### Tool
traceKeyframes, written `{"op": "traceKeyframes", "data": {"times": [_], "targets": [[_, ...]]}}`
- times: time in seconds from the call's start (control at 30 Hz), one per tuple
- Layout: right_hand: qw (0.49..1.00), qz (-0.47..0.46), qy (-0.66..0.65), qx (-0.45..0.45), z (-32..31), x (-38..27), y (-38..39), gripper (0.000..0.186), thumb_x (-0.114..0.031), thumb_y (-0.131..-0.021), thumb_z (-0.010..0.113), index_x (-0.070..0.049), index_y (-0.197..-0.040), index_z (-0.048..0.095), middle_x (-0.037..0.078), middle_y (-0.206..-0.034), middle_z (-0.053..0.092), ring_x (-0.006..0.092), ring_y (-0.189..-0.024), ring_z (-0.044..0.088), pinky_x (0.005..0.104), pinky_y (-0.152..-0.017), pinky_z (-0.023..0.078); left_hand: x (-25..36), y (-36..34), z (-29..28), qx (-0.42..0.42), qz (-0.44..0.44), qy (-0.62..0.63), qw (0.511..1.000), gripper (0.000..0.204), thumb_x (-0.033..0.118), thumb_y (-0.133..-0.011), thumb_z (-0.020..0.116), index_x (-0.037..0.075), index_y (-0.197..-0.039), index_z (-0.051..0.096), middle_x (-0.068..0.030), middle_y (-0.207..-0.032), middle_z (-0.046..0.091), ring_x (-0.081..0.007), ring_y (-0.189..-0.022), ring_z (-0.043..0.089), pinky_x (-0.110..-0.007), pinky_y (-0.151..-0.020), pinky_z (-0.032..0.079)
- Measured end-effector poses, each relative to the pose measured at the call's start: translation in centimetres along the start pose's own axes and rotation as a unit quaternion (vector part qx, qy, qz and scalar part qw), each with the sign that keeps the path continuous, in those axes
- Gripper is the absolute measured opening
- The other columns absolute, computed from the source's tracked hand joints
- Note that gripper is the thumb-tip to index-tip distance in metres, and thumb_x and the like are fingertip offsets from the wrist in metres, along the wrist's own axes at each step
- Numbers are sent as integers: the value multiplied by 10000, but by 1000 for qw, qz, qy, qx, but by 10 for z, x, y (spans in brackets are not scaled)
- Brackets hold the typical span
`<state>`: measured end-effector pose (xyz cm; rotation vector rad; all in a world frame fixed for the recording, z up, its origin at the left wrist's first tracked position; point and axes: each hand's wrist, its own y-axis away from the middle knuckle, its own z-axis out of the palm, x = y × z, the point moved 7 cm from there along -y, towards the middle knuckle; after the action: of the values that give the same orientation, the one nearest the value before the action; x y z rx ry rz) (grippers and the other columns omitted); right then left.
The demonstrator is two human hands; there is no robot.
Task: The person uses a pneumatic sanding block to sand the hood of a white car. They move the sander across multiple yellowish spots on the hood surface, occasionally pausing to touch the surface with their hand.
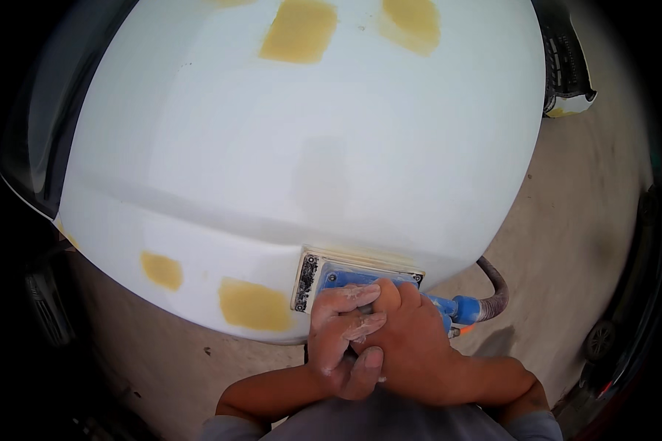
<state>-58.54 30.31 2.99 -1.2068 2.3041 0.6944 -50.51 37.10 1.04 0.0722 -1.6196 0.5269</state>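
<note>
A blue rectangular power sander [324, 275] lies with its pad on the near edge of a white car hood [221, 147]. My right hand [412, 334] is wrapped over the sander's body, hiding most of it. Close against it on the left, my left hand [338, 338] curls over the sander's near side, its dusty fingertips meeting the right hand. A ribbed hose [496, 298] leaves the sander's right end and bends back past the hood's edge. Just left of the pad is a yellowish patch [256, 305], with a smaller yellow patch [161, 270] farther left.
More yellow patches [300, 31] mark the far part of the hood. A dark windscreen [48, 125] borders it at left. At the far right sits a black grille piece [566, 66]. A dark car [603, 353] stands on the concrete floor [559, 220] at right.
</note>
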Motion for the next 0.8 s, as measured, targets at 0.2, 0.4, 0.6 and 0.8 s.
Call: {"op": "traceKeyframes", "data": {"times": [0.2,0.4,0.6,0.8], "targets": [[999,3,26,34,24,4,2,259,-230,-743,708,-120,-977,724,139,-1006,542,289,-841,510,372,-643,474,-22,14,-6,-18,-3,7,1000,374,259,-968,659,-33,-1202,660,-290,-1391,551,-370,-1184,585,-510,-1008,504],[1000,3,11,11,49,-19,7,235,-241,-751,704,-119,-951,710,138,-1000,531,280,-840,506,377,-629,461,-16,36,-24,26,4,37,999,377,271,-972,651,-44,-1179,667,-279,-1343,575,-370,-1178,591,-513,-1005,508],[999,-3,45,6,23,-11,-9,217,-239,-752,699,-154,-951,720,125,-980,524,274,-830,504,369,-633,454,-14,5,-19,22,14,9,1000,380,266,-964,654,-51,-1173,667,-277,-1346,579,-361,-1165,595,-506,-1001,510],[999,-2,37,15,17,9,2,140,-230,-759,695,-186,-887,733,121,-999,532,273,-831,502,358,-646,448,-21,12,2,24,2,14,1000,385,270,-961,663,-42,-1186,664,-279,-1353,580,-364,-1175,596,-516,-1018,502]]}}
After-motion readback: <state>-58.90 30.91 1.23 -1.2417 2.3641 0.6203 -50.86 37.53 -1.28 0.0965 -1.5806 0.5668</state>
